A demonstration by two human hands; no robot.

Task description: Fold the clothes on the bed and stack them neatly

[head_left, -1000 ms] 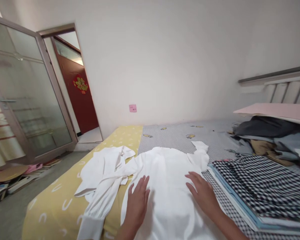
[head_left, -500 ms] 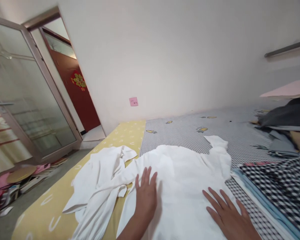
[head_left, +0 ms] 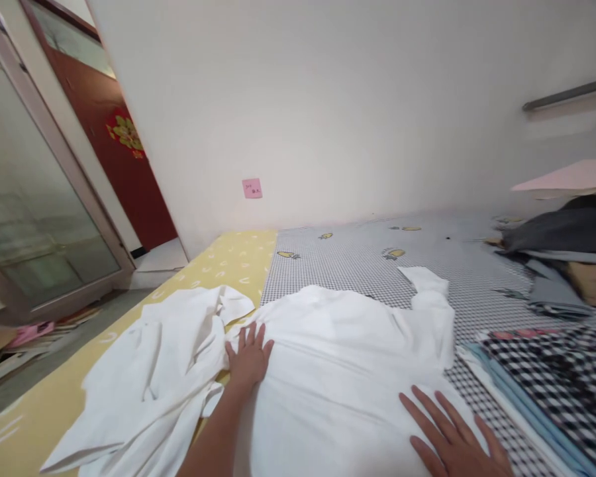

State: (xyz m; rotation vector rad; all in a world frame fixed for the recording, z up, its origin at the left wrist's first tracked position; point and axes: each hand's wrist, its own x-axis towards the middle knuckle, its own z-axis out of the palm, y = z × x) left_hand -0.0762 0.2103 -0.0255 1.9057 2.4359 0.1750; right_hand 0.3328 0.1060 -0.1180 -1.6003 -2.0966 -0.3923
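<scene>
A white garment [head_left: 342,371], probably a shirt, lies spread on the bed, with creases fanning out from its left side. My left hand [head_left: 249,356] rests on its upper left part, fingers extended and slightly apart. Lower down on the right, my right hand [head_left: 451,434] presses flat on the cloth with spread fingers. A sleeve-like end [head_left: 427,285] sticks out at the upper right. Left of my left hand, more white cloth [head_left: 153,364] lies rumpled on the yellow sheet; whether it belongs to the same garment I cannot tell.
Folded clothes, including a black-and-white checked cloth [head_left: 561,371], lie on the right. Behind them stands a pile of dark and grey clothes [head_left: 566,228]. The bed's yellow sheet [head_left: 233,252] meets a small-checked sheet [head_left: 347,265]. A pink note [head_left: 251,188] sticks to the wall.
My left hand has moved left and a little up over the cloth, and creases now run from it. My right hand stays nearly in place. The view has turned slightly right.
</scene>
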